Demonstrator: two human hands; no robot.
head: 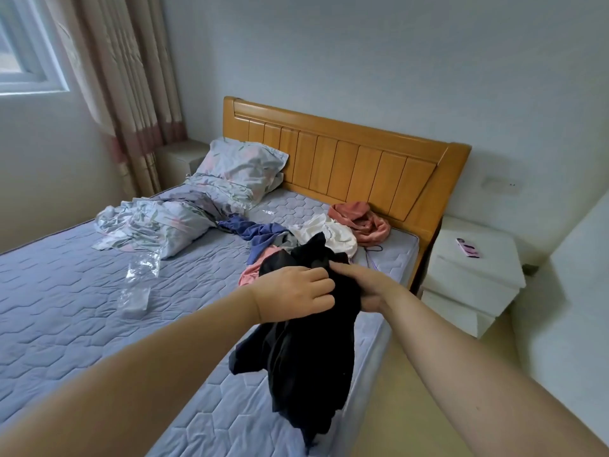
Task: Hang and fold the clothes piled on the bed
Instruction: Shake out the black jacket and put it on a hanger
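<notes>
At nine o'clock on the quilted blue mattress (66,291) lies a clear plastic bag (136,285); you cannot tell whether anything is inside it. Toward eleven o'clock a crumpled floral duvet cover (155,225) spreads below a matching pillow (244,163), which leans on the wooden headboard (346,159).

At centre, your left hand (293,293) pinches the top edge of a black garment (309,357), fingers curled into the cloth. Just beside it, your right hand (362,285) grips the same edge, thumb on top and the other fingers hidden behind the fabric. The garment hangs from both hands, bunched, with its lower folds over the mattress edge at six o'clock.

Behind your hands, at twelve o'clock, the remaining pile holds a blue-purple garment (257,230), a pink garment (257,270), a white garment (329,235) and, touching the headboard at one o'clock, a salmon garment (362,222).

At three o'clock a white nightstand (471,275) carries a phone (468,248) in a pink case.
</notes>
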